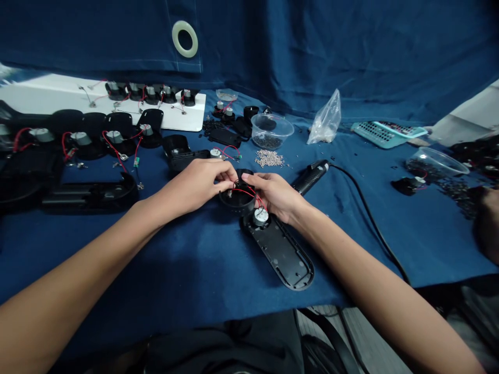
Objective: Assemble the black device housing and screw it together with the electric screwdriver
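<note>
In the head view, the left hand is dipping its thumb and index finger into the mouth of a black cup, their tips lying close together; I cannot tell whether they are pinching a wire or a small part there. The right hand is gripping the cup's other side, its thumb pressing at the rim and its other fingers curling behind. Red wires are running across the cup between both sets of fingers and down to a motor, which is sitting just below the right fingers on one end of a black shell. The shell is slanting away beneath the right wrist, lying on blue cloth.

A screwdriver is lying beyond the right hand, its cord trailing to the right of it. Screws are lying heaped just past the fingertips, with a tub standing behind them. A bag and a basket are resting farther off, to the right of the fingers.
</note>
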Demonstrator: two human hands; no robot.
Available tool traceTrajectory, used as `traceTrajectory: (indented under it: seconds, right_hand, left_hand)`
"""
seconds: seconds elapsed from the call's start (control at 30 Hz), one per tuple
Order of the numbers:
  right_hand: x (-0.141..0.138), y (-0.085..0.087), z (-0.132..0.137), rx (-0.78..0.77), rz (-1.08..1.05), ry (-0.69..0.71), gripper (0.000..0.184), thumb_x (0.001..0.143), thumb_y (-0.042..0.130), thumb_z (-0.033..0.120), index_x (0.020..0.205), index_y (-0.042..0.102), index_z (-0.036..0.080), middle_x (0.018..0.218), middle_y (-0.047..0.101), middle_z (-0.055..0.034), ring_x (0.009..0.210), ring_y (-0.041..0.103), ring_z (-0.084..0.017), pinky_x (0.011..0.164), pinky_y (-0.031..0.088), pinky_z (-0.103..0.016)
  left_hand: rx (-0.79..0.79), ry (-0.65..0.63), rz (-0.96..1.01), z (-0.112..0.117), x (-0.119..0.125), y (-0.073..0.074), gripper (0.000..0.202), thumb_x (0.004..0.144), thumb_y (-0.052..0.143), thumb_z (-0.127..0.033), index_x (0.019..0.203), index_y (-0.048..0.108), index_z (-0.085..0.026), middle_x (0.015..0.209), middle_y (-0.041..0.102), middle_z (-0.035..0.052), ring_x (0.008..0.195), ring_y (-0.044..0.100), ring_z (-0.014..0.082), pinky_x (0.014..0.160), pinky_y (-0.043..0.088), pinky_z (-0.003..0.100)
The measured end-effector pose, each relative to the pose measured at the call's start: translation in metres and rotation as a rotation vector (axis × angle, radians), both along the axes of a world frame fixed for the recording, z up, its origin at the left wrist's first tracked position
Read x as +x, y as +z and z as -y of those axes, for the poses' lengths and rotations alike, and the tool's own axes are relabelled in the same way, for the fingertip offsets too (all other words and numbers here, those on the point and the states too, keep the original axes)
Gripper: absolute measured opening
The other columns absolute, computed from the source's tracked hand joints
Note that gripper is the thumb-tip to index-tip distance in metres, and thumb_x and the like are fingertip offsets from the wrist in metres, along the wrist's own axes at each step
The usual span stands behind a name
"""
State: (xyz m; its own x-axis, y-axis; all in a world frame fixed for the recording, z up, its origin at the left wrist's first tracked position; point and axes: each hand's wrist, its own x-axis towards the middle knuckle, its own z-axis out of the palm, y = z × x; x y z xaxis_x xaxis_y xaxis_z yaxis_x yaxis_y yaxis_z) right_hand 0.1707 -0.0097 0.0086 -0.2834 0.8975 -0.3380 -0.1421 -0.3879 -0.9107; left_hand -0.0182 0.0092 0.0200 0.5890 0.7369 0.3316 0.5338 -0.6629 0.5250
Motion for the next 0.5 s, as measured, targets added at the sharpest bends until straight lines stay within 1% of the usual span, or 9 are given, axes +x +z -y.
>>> traceTrajectory:
  seconds: [0.13,0.23,0.37,0.5]
  right_hand:
    - [0.0014,-0.0009,0.0001,0.013,-0.043,0.002,0.018,0.078,0.069,0.028,0.073,0.058,0.015,0.058,0.06,0.0001,0.044,0.053,-0.007,0.04,0.046,-0.018]
    - [0.0018,-0.0012,0.0002,0.015,-0.037,-0.008,0.018,0.077,0.07,0.028,0.074,0.058,0.015,0.056,0.06,0.0,0.043,0.051,-0.007,0.038,0.044,-0.018]
    - [0.0013,-0.0013,0.0001,-0.015,-0.045,-0.026,0.019,0.075,0.072,0.028,0.075,0.058,0.015,0.057,0.062,-0.0005,0.043,0.053,-0.007,0.039,0.044,-0.019]
    - [0.0018,-0.003,0.0002,-0.011,-0.059,-0.035,0.021,0.073,0.074,0.028,0.07,0.056,0.016,0.054,0.061,0.0009,0.042,0.053,-0.008,0.039,0.045,-0.019]
  left_hand:
    - [0.013,-0.019,0.026,-0.0004,-0.0007,-0.0011,0.01,0.085,0.059,-0.022,0.086,0.067,-0.016,0.085,0.066,0.0019,0.073,0.06,0.0124,0.069,0.045,0.024]
    - [0.019,-0.022,0.027,-0.0008,-0.0002,-0.0018,0.011,0.085,0.058,-0.023,0.085,0.066,-0.016,0.083,0.065,0.0024,0.072,0.058,0.0127,0.068,0.044,0.024]
    - [0.117,-0.044,-0.025,0.0002,-0.0001,0.0007,0.014,0.088,0.055,-0.023,0.086,0.066,-0.016,0.086,0.065,0.0035,0.077,0.059,0.0146,0.071,0.044,0.027]
    - [0.177,-0.1,-0.063,0.0013,-0.0017,0.0035,0.019,0.09,0.049,-0.019,0.087,0.068,-0.016,0.088,0.067,0.0049,0.082,0.061,0.0161,0.076,0.045,0.028]
